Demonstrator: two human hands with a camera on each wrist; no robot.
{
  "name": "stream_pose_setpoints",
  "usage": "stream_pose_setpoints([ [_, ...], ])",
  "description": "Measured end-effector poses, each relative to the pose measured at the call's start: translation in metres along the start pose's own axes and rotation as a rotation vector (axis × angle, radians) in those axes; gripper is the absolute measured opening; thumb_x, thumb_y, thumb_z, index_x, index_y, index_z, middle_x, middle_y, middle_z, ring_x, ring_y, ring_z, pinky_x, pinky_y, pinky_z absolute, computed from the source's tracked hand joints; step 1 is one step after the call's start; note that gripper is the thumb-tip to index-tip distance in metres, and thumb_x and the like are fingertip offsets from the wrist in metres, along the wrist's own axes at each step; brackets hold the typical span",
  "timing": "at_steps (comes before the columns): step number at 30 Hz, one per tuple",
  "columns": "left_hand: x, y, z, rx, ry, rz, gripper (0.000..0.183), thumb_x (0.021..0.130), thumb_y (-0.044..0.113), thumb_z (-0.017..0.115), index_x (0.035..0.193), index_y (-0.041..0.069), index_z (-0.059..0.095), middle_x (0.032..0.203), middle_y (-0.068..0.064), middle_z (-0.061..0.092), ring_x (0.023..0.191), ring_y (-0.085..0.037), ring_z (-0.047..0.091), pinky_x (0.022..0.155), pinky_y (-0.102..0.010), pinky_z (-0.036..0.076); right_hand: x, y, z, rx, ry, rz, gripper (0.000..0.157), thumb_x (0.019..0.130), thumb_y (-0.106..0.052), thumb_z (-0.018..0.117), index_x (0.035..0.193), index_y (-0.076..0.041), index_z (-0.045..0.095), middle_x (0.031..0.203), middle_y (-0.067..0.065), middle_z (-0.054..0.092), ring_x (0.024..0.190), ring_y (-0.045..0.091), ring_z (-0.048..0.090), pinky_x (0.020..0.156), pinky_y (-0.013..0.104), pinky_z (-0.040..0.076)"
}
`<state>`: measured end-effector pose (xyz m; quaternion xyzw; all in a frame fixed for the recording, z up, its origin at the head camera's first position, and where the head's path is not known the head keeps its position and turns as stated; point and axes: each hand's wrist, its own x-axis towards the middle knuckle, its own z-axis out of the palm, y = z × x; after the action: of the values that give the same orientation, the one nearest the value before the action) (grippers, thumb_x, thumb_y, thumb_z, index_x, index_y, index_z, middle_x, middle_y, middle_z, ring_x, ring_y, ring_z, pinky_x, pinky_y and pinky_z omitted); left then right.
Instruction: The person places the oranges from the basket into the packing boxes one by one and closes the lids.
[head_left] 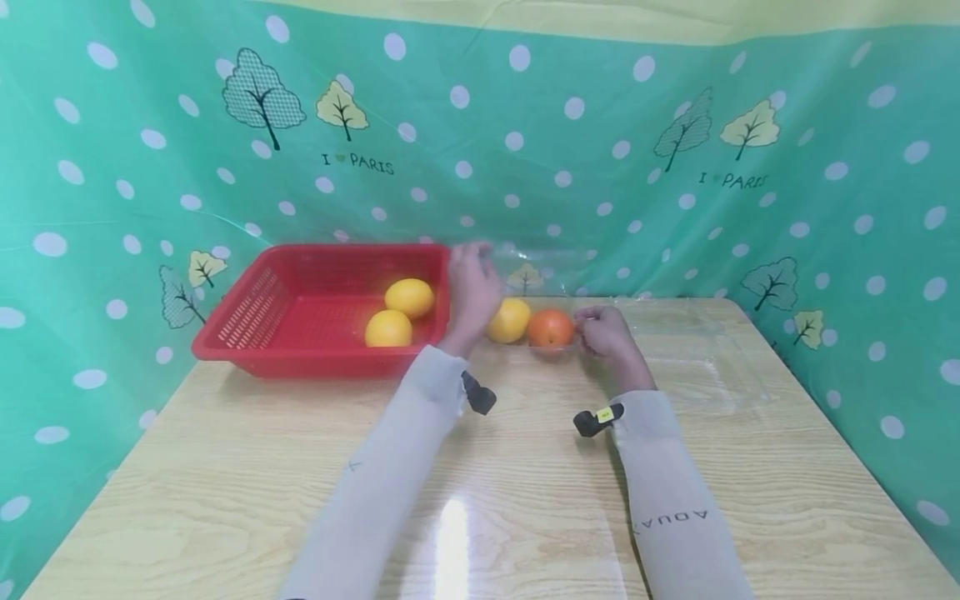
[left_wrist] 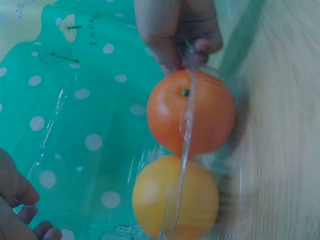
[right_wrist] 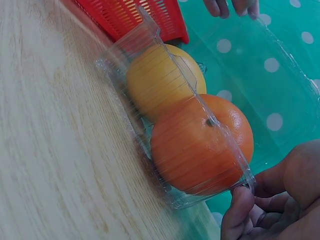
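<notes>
Mid-frame, my left hand (head_left: 476,287) and right hand (head_left: 606,335) pinch a clear plastic box (right_wrist: 186,74); uneven tugging could spill the round orange fruit (head_left: 551,326).

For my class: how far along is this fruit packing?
Done: an orange fruit and a yellow fruit sit in the clear box.
In hand: the right hand pinches its rim; the left hand is at the raised lid.
Left: probably closing that lid; two more yellow fruits lie in the red basket.
</notes>
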<state>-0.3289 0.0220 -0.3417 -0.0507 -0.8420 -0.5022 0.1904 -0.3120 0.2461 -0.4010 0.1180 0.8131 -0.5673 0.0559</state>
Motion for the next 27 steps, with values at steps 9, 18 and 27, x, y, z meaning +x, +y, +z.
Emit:
stream_pose_setpoints([
  [9, -0.005, -0.001, -0.017, 0.149, -0.062, 0.135, 0.022, 0.102, 0.005, 0.056, 0.121, 0.006, 0.068, 0.117, -0.011, 0.061, 0.112, -0.026, 0.058, 0.097, -0.035, 0.052, -0.005, -0.005, 0.001, -0.075, 0.022, -0.023, 0.039, 0.104, -0.011, 0.047, 0.139, 0.004, 0.053, 0.113, 0.017, 0.059, 0.085, 0.023, 0.059, 0.08, 0.036, 0.053],
  [18, -0.013, -0.008, -0.027, 0.372, -0.156, 0.281, 0.019, 0.101, 0.0, 0.056, 0.115, 0.006, 0.068, 0.111, -0.012, 0.066, 0.108, -0.029, 0.061, 0.096, -0.038, 0.052, -0.023, -0.027, -0.01, -0.246, 0.067, -0.12, 0.051, 0.105, -0.021, 0.052, 0.15, -0.001, 0.042, 0.137, 0.023, 0.056, 0.125, 0.039, 0.054, 0.103, 0.054, 0.048],
  [27, -0.018, -0.009, -0.034, 0.464, -0.278, 0.305, 0.028, 0.097, -0.007, 0.054, 0.117, 0.006, 0.068, 0.113, -0.01, 0.067, 0.108, -0.027, 0.061, 0.098, -0.037, 0.052, -0.056, -0.061, -0.015, -0.386, 0.178, -0.315, 0.04, 0.101, -0.012, 0.059, 0.139, 0.002, 0.053, 0.135, 0.026, 0.058, 0.122, 0.044, 0.056, 0.099, 0.057, 0.05],
])
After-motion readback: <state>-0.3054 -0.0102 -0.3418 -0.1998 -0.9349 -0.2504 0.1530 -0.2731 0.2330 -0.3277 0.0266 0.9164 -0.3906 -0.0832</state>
